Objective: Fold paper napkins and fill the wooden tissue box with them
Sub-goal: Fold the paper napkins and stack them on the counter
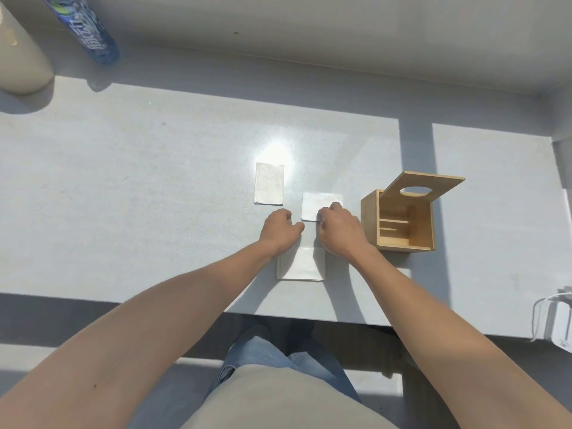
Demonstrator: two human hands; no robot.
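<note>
Lying far left of the box (399,221), a cup (21,57) and bottle (89,32) sit at the table's (154,150) back edge. Nearer the box, one folded napkin (269,183) lies flat. The left hand (280,232), fingers curled, presses a napkin (301,264) in front. The right hand (339,232) seems to pinch the small napkin (317,205) just left of the open-lidded box.

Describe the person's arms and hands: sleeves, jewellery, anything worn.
Both forearms are bare right up to the frame edge, with no sleeves in view. The left hand and right hand wear no gloves, and no watch or bracelet shows on either wrist.
</note>
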